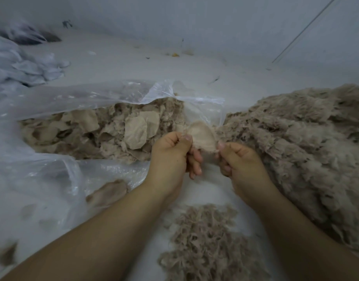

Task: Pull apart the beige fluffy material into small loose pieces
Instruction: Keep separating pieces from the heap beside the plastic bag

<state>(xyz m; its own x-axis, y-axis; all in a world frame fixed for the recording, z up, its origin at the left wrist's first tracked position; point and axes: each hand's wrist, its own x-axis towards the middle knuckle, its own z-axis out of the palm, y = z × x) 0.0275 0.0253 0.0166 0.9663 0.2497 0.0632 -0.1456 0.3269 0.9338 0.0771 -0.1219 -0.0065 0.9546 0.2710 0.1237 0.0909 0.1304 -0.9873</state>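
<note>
Both hands, left hand (172, 151) and right hand (238, 159), pinch one beige scrap (202, 135) over the floor, a small shredded pile (207, 244) done, the bag of scraps (105, 128) still waiting.

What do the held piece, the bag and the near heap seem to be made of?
Held piece: beige woven-backed fabric, matte, fuzzy at its edges.
Bag: thin clear plastic film, glossy and creased.
Near heap: loose shredded textile fibre, probably synthetic fleece; dull and wispy.
</note>
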